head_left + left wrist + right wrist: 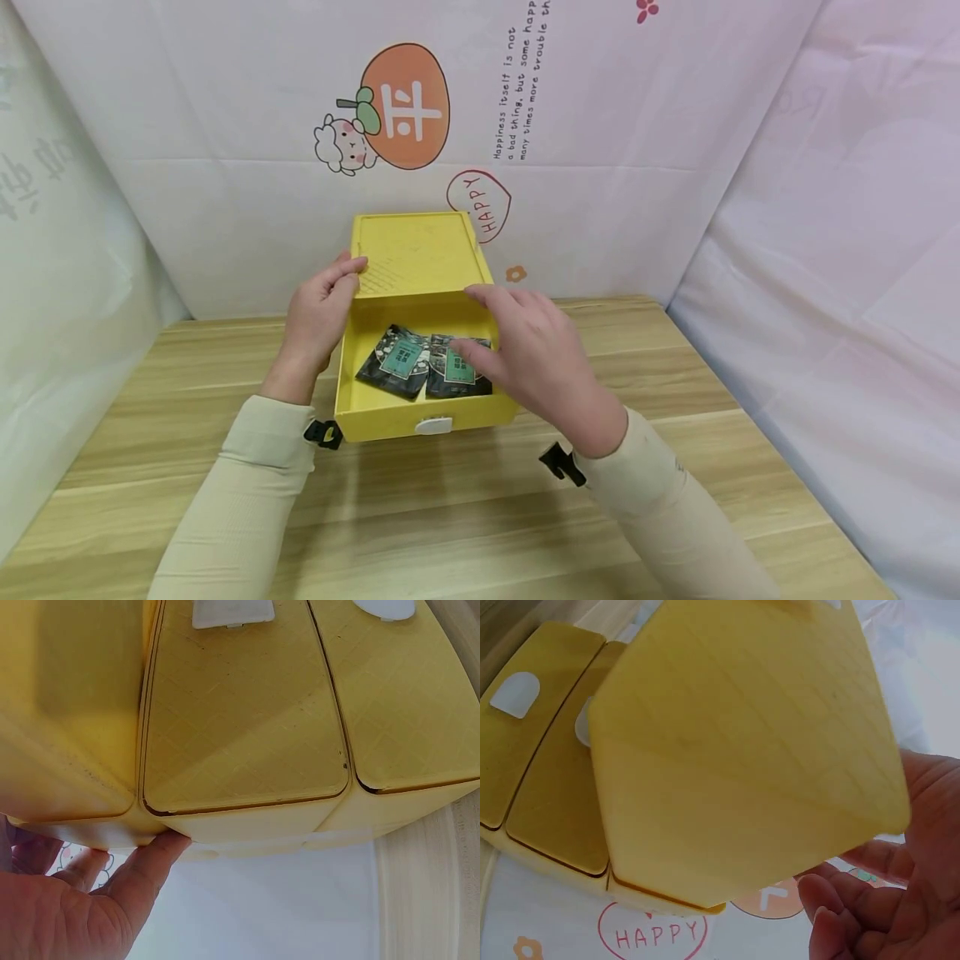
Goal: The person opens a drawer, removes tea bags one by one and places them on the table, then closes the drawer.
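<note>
A yellow drawer box (416,250) stands on the wooden table, its top drawer (390,417) pulled out toward me. Two dark packets lie in the drawer, one on the left (397,360) and one on the right (456,371). My left hand (318,321) grips the box's upper left edge, fingertips over the top. The left wrist view shows the thumb (150,862) pressed against a corner of the box (240,727). My right hand (532,358) hovers over the drawer's right side with relaxed fingers, holding nothing; its thumb is above the right packet. The right wrist view shows the box (742,742) beside those fingers (840,907).
The drawer front has a white handle (433,426). The wooden table (450,517) extends in front and to both sides. A printed white cloth backdrop (600,167) closes in behind the box and along both sides.
</note>
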The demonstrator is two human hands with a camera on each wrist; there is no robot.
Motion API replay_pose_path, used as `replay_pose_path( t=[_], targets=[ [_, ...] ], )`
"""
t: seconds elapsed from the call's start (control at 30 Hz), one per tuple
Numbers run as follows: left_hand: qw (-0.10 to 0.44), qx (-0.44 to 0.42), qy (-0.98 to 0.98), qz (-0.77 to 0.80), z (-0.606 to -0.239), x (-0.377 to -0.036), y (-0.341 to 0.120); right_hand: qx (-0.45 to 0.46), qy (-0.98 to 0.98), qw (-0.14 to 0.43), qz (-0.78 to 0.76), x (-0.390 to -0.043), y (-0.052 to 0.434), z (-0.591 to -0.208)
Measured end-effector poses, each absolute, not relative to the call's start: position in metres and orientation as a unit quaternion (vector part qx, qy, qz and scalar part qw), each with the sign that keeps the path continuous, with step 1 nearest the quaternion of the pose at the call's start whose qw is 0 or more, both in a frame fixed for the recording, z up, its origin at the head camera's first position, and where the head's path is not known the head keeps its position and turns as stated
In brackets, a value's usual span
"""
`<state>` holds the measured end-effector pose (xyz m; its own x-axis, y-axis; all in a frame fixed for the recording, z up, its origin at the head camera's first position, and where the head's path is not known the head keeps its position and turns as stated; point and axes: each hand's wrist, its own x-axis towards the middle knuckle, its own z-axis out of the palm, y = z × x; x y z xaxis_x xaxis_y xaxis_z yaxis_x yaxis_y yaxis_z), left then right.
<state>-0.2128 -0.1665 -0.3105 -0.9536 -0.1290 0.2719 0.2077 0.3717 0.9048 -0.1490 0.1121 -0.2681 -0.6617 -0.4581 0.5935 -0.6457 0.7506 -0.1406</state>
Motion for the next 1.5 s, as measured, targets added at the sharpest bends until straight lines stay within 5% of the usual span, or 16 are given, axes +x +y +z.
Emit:
replay_pose_path(
  t=[0.47,0.87,1.5],
  targets=[
    [0.149,-0.026,-0.817,-0.556,-0.311,-0.212,-0.166,0.305,-0.949,0.084,0.004,-0.178,0.102,-0.260],
    [0.152,-0.025,-0.818,-0.554,-0.311,-0.213,-0.167,0.330,-0.933,0.036,-0.137,-0.187,0.085,-0.259],
    [0.158,-0.026,-0.823,-0.545,-0.312,-0.214,-0.167,0.313,-0.937,-0.009,-0.153,-0.189,0.080,-0.259]
  ],
)
